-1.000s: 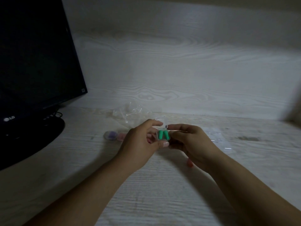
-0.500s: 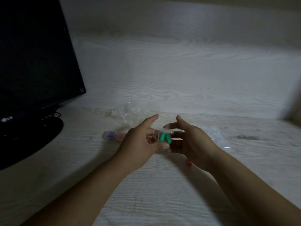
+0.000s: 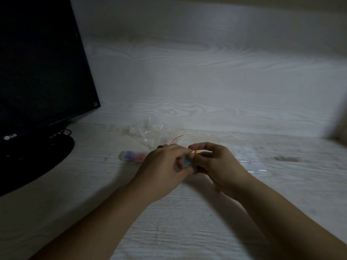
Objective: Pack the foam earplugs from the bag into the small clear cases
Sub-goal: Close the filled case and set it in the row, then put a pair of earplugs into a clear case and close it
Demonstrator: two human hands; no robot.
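Note:
A small clear case with green earplugs [image 3: 186, 160] sits between both hands, mostly hidden by fingers. My left hand [image 3: 163, 169] grips it from the left, and my right hand [image 3: 216, 164] pinches it from the right with curled fingers. Behind the hands lies the crumpled clear bag [image 3: 154, 134] with a few pink earplugs and a red strip. Left of my left hand lie a clear case with purple earplugs [image 3: 128, 155] and another with pink earplugs [image 3: 140, 157].
A black monitor [image 3: 41, 68] on its round stand fills the left side. A flat clear plastic packet [image 3: 249, 160] lies on the white wood-grain desk [image 3: 187, 231] to the right of my right hand. A wall panel rises behind.
Both hands have closed in over the case with the green earplugs, and the extended fingers have curled down. The case is lower and more covered than before.

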